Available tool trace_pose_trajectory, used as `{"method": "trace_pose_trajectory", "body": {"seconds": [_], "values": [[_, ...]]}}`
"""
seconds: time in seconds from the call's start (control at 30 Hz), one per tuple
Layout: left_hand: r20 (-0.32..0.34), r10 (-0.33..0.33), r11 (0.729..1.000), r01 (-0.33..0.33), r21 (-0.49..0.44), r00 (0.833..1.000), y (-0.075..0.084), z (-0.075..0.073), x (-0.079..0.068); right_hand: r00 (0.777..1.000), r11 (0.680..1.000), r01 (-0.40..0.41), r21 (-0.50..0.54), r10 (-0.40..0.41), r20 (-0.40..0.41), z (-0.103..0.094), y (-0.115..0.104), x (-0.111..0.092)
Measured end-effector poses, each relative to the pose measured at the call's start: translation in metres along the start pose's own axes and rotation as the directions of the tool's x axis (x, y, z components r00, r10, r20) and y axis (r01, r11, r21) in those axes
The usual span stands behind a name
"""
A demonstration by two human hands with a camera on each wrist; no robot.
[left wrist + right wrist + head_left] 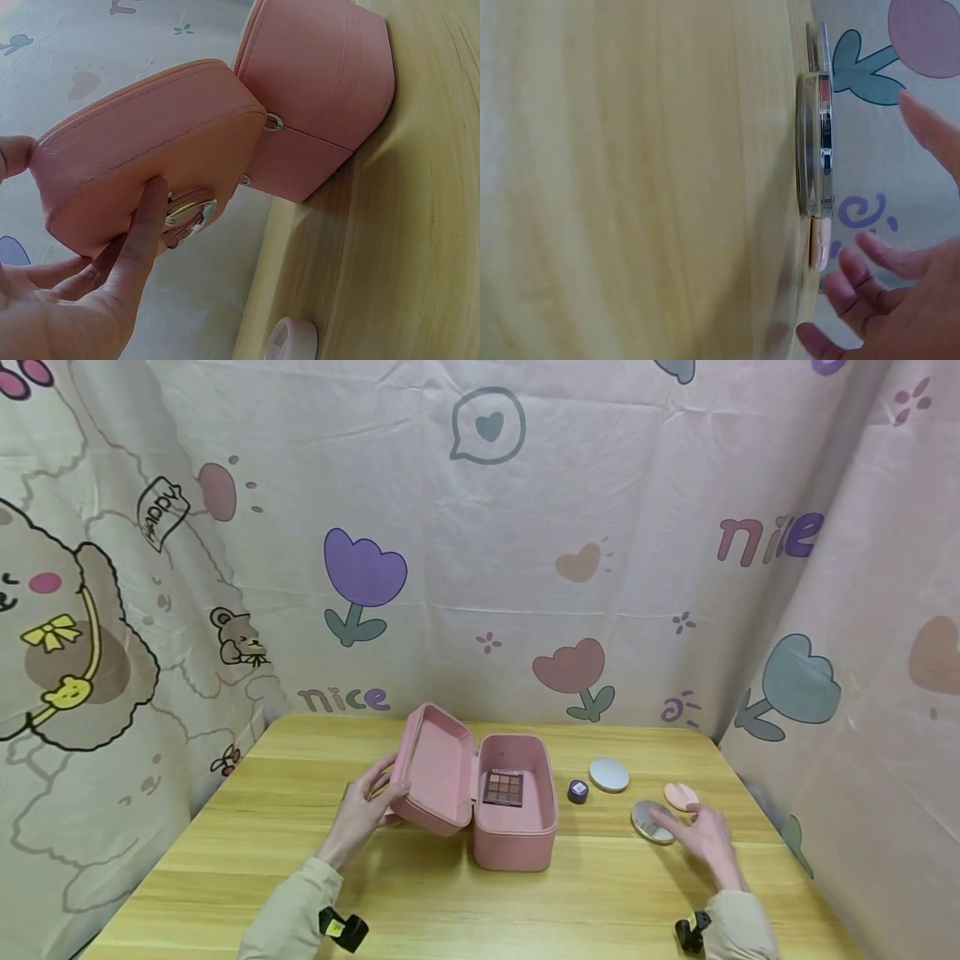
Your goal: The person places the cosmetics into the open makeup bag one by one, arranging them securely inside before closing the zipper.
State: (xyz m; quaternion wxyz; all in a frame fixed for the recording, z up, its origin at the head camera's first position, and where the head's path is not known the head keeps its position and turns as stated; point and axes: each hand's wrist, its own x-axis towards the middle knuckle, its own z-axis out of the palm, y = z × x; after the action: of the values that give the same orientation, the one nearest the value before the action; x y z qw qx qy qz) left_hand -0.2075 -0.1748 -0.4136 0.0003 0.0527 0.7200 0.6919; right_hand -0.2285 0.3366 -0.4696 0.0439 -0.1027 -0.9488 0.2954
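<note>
A pink cosmetic case (513, 852) stands on the table with its lid (435, 768) swung out to the left. My left hand (362, 810) grips that lid at its outer end, thumb at the zipped rim and fingers against the outer face, beside a gold-toned ring (196, 214). Inside the case lies an eyeshadow palette (503, 787) with several pans. On the right, my right hand (703, 837) is spread over a round silver compact (649, 823), fingers apart in the right wrist view. Right behind that hand lies a pale pink powder puff (680, 796).
Between the case and the right hand are a small dark-capped jar (577, 791) and another round silver compact (609, 775). A pale round item (294, 341) sits on the table near the left hand. A printed curtain (480, 568) hangs behind the wooden table (225, 860).
</note>
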Motion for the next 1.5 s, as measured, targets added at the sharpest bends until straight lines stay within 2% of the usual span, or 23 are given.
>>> {"method": "trace_pose_trajectory", "body": {"seconds": [0.1, 0.23, 0.37, 1.13, 1.3, 1.5], "values": [[0.001, 0.001, 1.000, -0.001, -0.003, 1.000, 0.000, 0.000, 0.000, 0.997, 0.998, -0.049, -0.047, 0.051, 0.050, 0.000, -0.001, 0.000], [0.001, -0.001, 1.000, 0.001, -0.006, 1.000, 0.000, 0.000, 0.001, 0.983, 0.990, -0.127, -0.069, 0.135, 0.124, 0.001, -0.004, -0.003], [0.001, -0.003, 1.000, 0.003, -0.007, 1.000, 0.000, 0.000, 0.001, 0.975, 0.986, -0.155, -0.067, 0.164, 0.153, 0.004, -0.008, -0.005], [0.015, 0.008, 1.000, -0.008, -0.011, 1.000, -0.001, -0.002, -0.001, 0.959, 0.974, -0.183, -0.134, 0.207, 0.192, 0.015, -0.020, 0.000], [0.014, 0.010, 1.000, -0.010, -0.016, 1.000, -0.001, -0.002, 0.000, 0.962, 0.972, -0.190, -0.135, 0.212, 0.172, 0.015, -0.021, 0.001], [0.012, 0.006, 1.000, -0.006, -0.016, 1.000, -0.002, -0.002, 0.000, 0.970, 0.978, -0.160, -0.133, 0.181, 0.162, 0.015, -0.020, 0.003]]}}
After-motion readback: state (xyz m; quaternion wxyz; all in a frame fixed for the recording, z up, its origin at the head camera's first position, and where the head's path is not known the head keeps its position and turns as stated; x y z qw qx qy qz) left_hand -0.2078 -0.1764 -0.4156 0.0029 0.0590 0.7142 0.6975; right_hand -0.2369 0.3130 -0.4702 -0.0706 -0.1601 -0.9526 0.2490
